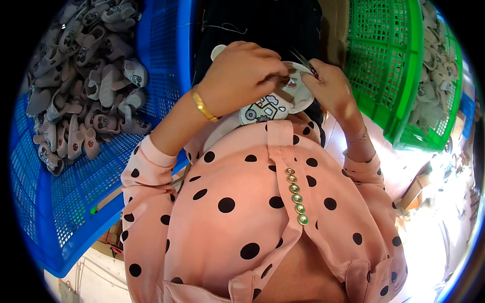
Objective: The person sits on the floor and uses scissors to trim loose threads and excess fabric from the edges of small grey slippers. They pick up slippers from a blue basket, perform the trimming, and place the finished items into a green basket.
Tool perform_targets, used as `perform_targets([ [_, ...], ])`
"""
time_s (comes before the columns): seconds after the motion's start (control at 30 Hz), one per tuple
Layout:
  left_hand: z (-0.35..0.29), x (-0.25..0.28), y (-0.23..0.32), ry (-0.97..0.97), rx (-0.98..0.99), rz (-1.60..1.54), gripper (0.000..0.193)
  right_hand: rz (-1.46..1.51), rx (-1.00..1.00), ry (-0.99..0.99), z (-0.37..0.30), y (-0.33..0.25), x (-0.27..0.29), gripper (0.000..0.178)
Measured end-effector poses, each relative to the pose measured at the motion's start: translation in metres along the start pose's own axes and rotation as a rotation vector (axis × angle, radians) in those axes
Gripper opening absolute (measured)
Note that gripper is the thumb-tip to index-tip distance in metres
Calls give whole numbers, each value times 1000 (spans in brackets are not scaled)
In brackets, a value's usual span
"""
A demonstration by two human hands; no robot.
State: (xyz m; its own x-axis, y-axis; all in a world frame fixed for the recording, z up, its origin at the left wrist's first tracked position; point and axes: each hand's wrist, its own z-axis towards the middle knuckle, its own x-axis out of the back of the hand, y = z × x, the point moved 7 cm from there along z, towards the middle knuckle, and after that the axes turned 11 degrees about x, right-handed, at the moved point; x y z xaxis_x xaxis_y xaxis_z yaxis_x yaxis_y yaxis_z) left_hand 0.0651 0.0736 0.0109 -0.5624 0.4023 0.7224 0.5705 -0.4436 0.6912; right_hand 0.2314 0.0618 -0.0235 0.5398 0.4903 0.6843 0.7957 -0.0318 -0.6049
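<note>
Pale cartoon-printed shoe (pixel 259 112) beside scissors (pixel 303 59)

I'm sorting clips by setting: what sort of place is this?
Probably a shoe-making workshop: similar shoes lie heaped in a blue basket, more show in a green basket, and the right hand holds snips at a pale printed shoe.

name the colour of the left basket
The left basket is blue, as the head view shows.

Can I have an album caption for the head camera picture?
Left hand over a cartoon shoe, right hand holding scissors, between a blue basket and a green basket of shoes.
</note>
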Motion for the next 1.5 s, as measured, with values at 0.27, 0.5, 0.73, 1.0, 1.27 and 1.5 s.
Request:
perform_targets([
  [0.27,14,-46,7,-147,115,394,9,71,59,102,1,7,-9,20],
  [0.5,15,-50,14,-225,170,324,10,235,169,195,-11,13,-10,25],
  [0.73,28,-42,1,-264,179,197,15,-339,421,368,-44,-40,56,25],
  [1.0,36,-39,-2,-243,156,88,13,-759,532,64,-44,-67,56,37],
  [1.27,34,-33,-5,-234,109,31,13,-1078,588,-295,-21,-66,21,24],
  [1.5,37,-37,-9,-216,136,4,11,-1236,479,-484,-8,-57,2,19],
])
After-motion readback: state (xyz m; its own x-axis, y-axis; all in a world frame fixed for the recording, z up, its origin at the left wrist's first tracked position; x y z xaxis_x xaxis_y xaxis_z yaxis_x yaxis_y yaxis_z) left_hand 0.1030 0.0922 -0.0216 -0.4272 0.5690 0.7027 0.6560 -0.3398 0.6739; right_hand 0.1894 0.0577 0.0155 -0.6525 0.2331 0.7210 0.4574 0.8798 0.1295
